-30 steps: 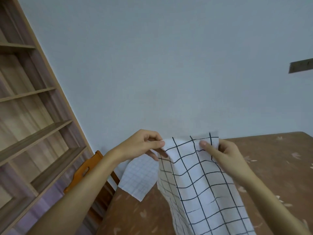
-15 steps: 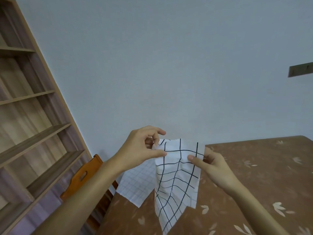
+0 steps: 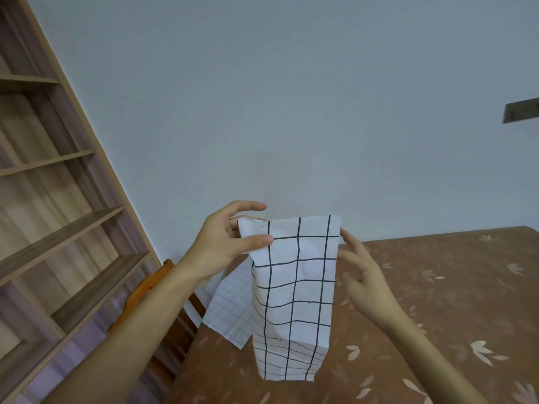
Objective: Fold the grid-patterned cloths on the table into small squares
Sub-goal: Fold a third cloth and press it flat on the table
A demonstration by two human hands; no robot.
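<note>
the left hand [image 3: 224, 243] pinched the upper left corner of the bold-grid cloth [image 3: 294, 298] between thumb and fingers, holding it upright in the air above the brown table [image 3: 437, 287]. the right hand [image 3: 364, 275] was loosely spread, its fingertips [image 3: 344, 235] touching the cloth's upper right edge. below the left hand, behind the hanging cloth, a fine-grid cloth [image 3: 230, 310] lay on the table, just beside an orange chair [image 3: 145, 290].

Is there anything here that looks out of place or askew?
Yes. The fine-grid cloth lies crooked at the table corner, partly over the edge. The bold-grid cloth hangs from the left hand; the right hand touches its edge.
</note>
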